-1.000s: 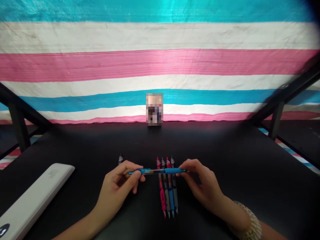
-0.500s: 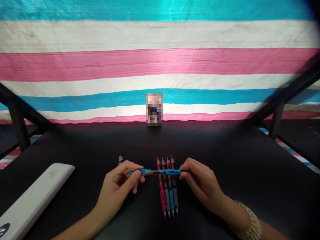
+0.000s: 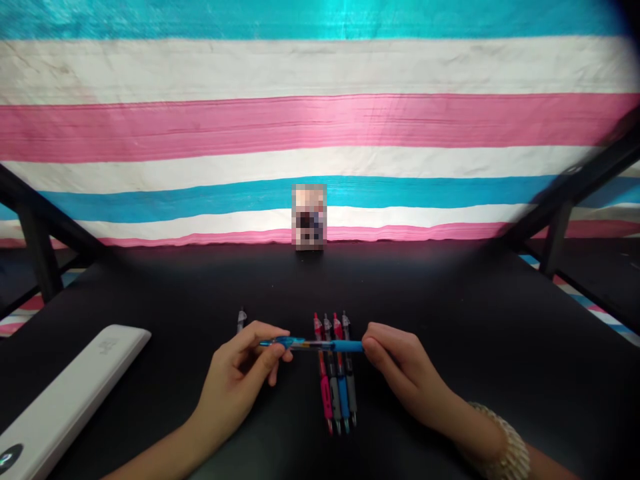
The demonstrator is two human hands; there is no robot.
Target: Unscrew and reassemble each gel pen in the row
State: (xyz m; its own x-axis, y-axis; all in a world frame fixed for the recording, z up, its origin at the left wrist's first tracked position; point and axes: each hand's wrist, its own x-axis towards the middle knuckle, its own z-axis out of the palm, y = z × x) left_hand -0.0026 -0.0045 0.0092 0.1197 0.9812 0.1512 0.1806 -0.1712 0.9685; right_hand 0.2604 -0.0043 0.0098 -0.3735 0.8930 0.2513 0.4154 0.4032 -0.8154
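Note:
A blue pen [image 3: 345,346] with a clear barrel lies level between my two hands, above the table. My left hand [image 3: 245,367] pinches its clip end between thumb and fingers. At the tip end, my right hand [image 3: 400,363] is closed round the pen's point, which its fingers hide. Below the held pen several pens lie side by side, among them a pink-gripped pen [image 3: 326,398] and a blue-gripped pen [image 3: 343,398]. Behind my left hand another pen [image 3: 241,319] shows only its clear top; the rest is hidden.
A white power bank [image 3: 75,407] lies at the left on the black table [image 3: 425,287]. Near the back edge stands a small blurred picture [image 3: 309,217]. Black metal bars [image 3: 555,233] flank the table, and a striped sheet [image 3: 200,130] hangs behind.
The blue pen has turned about its length, so its grip's dark slot no longer shows. My right hand's fingers have curled a little. The pens on the table lie as before.

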